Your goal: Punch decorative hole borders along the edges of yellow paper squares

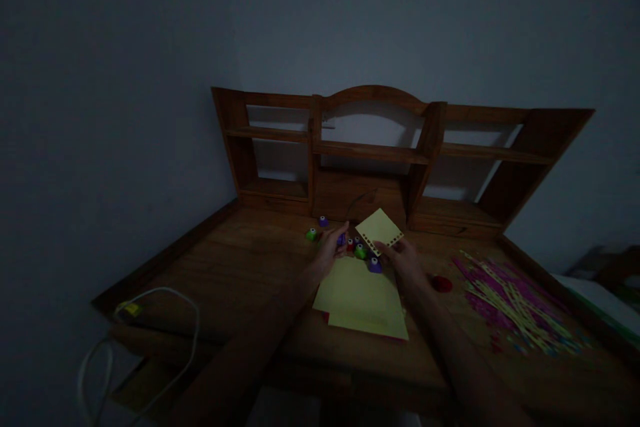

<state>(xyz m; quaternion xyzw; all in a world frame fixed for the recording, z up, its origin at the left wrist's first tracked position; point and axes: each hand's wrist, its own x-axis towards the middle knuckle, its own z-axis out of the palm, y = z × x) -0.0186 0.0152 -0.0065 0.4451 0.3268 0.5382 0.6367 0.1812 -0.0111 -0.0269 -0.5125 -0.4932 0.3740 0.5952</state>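
My right hand (pixel 400 253) pinches a small yellow paper sheet (pixel 379 227), raised and tilted, with a row of punched holes along its two lower edges. My left hand (pixel 331 245) is closed around a purple craft punch (pixel 341 239), apart from the sheet. Between the hands stand a red punch (pixel 351 245), a green punch (pixel 360 251) and a purple-blue punch (pixel 375 265). Below them lies a stack of larger yellow paper (pixel 363 293), a red sheet showing under its edge. Left of my left hand sit another green punch (pixel 311 234) and a purple one (pixel 323 221).
A wooden shelf unit (pixel 370 150) rises at the back of the wooden desk (pixel 235 267). On the right lie a red object (pixel 442 283) and a heap of pink and yellow paper strips (pixel 515 300). A white cable (pixel 196 320) hangs over the left front edge.
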